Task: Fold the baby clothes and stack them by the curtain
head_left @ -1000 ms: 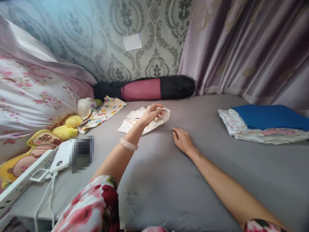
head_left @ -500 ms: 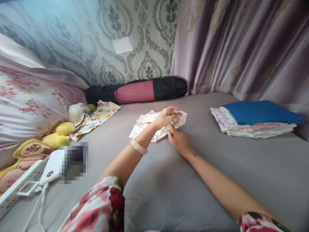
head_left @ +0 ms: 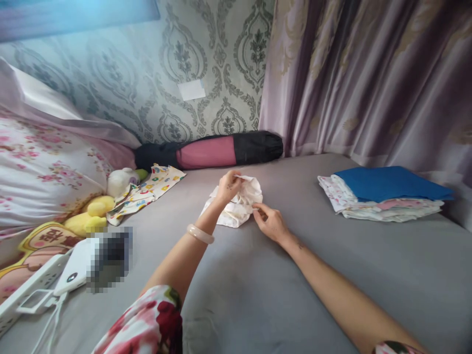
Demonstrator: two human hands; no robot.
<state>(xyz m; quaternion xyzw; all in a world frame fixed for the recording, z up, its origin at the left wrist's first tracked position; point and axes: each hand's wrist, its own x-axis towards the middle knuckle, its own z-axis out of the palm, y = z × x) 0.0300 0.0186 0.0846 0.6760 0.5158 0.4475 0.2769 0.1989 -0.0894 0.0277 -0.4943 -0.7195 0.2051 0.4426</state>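
A crumpled, pale piece of cloth (head_left: 236, 212) with a faint print lies on the grey bed sheet (head_left: 236, 275) in front of me; its exact kind does not show. My left hand (head_left: 230, 187), with a pale bangle (head_left: 200, 233) on its wrist, pinches the far edge of the cloth and lifts it a little. At the near right edge, my right hand (head_left: 271, 221) has its thumb and forefinger closed on the fabric. Part of the cloth is hidden behind my left hand and forearm.
A folded stack of fabric with a blue piece (head_left: 393, 184) on top sits at right. On the left are a patterned cloth (head_left: 149, 194), plush toys (head_left: 86, 216), a power bank (head_left: 75, 265) and a power strip (head_left: 33, 282). A long black-and-pink bag (head_left: 206, 151) lies along the wall.
My left hand has moved left, drawing the cloth's far right part inward, so it is bunched more compactly. My right hand stays at its near right edge. The view has tilted slightly upward.
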